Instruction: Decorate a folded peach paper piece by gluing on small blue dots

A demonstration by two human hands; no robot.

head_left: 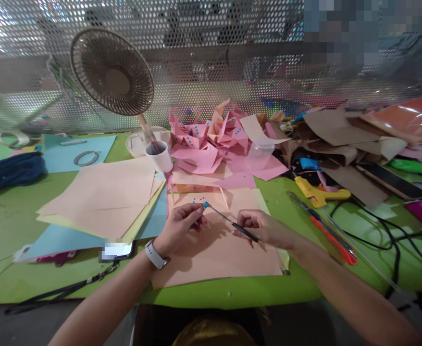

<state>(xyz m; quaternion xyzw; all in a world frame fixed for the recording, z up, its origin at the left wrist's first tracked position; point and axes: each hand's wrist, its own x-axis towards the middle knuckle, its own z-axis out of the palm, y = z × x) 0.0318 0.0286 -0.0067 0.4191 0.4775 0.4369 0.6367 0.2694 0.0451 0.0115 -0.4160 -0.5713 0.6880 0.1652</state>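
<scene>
Between finger and thumb, my left hand (185, 223) pinches a tiny blue piece (205, 204). My right hand (254, 227) grips a thin tool with a black handle (245, 232), and its slender metal tip reaches the blue piece. Both hands are above a large peach paper sheet (218, 259). Just beyond my left hand, a folded peach paper piece (198, 187) stands on the sheet, with several small blue dots near it. A pale watch band is on my left wrist.
Peach and yellow sheets (103, 197) lie left, near a phone (117, 250). A white cup (159, 157) and fan (113, 72) stand behind. Folded pink papers (204, 139) are piled at the back. On the right are a yellow glue gun (319, 193), a red cutter (331, 239) and black cables.
</scene>
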